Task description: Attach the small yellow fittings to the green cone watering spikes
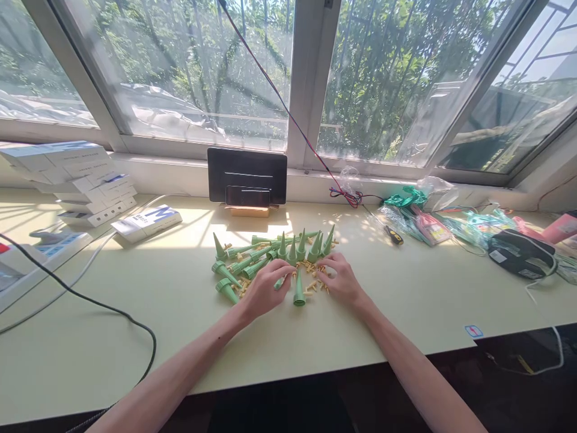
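Note:
My left hand (269, 287) is closed, its thumb and index fingertips together beside the narrow end of a green plastic cone spike (299, 291) lying with its wide end toward me. Whatever is pinched there is too small to make out. My right hand (341, 279) reaches into a scatter of small tan plastic fittings (311, 268), thumb and index finger apart. Behind the hands, several green spikes stand upright, one being the tall spike (331, 239) at the right. More lie on their sides to the left, among them a capped spike (225, 290).
A tablet (247, 174) and a phone (247, 196) lean at the back. White boxes (85, 180) are stacked at left, near a power strip (49, 258) and a black cable (112, 310). Plastic bags (428, 222), a screwdriver (393, 235) and a black case (522, 254) lie at right.

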Tool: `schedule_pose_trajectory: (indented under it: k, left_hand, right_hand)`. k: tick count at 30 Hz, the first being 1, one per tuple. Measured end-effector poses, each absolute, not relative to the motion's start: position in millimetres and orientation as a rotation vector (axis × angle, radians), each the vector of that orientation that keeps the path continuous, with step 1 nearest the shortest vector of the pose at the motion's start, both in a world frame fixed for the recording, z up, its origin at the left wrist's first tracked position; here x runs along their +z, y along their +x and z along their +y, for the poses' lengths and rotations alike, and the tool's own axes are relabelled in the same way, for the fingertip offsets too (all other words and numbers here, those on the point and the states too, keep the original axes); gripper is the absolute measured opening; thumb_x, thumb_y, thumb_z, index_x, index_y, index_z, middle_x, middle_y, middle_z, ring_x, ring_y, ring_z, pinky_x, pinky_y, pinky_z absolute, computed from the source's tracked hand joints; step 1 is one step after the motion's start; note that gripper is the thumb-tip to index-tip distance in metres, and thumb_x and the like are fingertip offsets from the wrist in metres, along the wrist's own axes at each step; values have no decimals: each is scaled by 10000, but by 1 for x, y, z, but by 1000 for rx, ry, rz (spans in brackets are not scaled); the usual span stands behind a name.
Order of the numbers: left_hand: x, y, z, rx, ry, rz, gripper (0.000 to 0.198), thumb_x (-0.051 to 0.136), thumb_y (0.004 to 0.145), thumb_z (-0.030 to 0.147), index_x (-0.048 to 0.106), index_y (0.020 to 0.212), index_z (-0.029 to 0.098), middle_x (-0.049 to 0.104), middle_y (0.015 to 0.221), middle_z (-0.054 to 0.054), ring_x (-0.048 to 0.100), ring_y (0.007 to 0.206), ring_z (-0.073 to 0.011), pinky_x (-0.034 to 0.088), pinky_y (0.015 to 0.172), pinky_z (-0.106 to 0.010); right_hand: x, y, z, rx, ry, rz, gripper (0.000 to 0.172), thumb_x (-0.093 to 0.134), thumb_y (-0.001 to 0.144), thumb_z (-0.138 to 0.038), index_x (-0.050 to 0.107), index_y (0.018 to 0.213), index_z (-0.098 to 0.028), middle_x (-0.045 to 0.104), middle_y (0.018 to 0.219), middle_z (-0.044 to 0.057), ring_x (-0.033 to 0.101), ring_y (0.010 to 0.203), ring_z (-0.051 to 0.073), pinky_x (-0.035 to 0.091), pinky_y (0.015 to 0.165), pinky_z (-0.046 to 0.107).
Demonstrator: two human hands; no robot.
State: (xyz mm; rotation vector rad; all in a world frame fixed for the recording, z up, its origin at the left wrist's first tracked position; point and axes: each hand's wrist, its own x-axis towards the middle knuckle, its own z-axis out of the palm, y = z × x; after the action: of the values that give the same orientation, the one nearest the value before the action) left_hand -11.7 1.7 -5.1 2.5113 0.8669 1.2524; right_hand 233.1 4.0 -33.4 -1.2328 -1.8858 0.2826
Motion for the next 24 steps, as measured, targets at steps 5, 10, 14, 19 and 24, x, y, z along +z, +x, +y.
schedule_pose_trajectory:
  k: [5, 10, 14, 19, 24]
  left_hand:
    - [-6, -12, 2, 1246, 2505, 863, 194, 512, 925, 125, 675, 1017, 175, 668, 954, -74, 646, 840, -157, 536, 742, -276]
    - [-6, -11, 1, 1209, 2514, 828, 182, 547, 911, 137, 681, 1026, 178, 662, 952, -74, 635, 853, -165, 538, 750, -288]
    - [-6, -11, 1, 1207, 2529, 801, 183, 555, 911, 142, 683, 1034, 184, 660, 941, -75, 621, 875, -177, 537, 763, -308]
    - [-5, -11, 2, 1220, 2537, 801, 174, 551, 915, 140, 682, 1020, 182, 661, 923, -73, 611, 867, -181, 536, 751, -318]
    - [-4, -11, 2, 1204, 2541, 790, 176, 548, 914, 139, 679, 1021, 190, 657, 907, -68, 593, 858, -185, 533, 739, -327]
  right_hand:
    - [-32, 232, 3, 295, -1197, -1958, 119, 705, 833, -215, 762, 936, -234, 619, 903, 65, 564, 911, 233, 519, 836, 407]
    - [-32, 228, 2, 304, -1188, -2020, 112, 696, 842, -181, 759, 923, -227, 627, 871, 59, 550, 894, 234, 509, 835, 412]
    - [-33, 227, 3, 318, -1183, -2039, 113, 673, 859, -157, 752, 913, -217, 634, 862, 59, 539, 871, 228, 499, 836, 410]
    - [-34, 226, 3, 351, -1175, -2046, 118, 630, 892, -147, 730, 892, -208, 634, 848, 59, 520, 856, 228, 482, 836, 414]
    - [-33, 225, 2, 404, -1163, -2010, 112, 604, 902, -145, 691, 878, -211, 626, 842, 57, 520, 865, 235, 476, 807, 402]
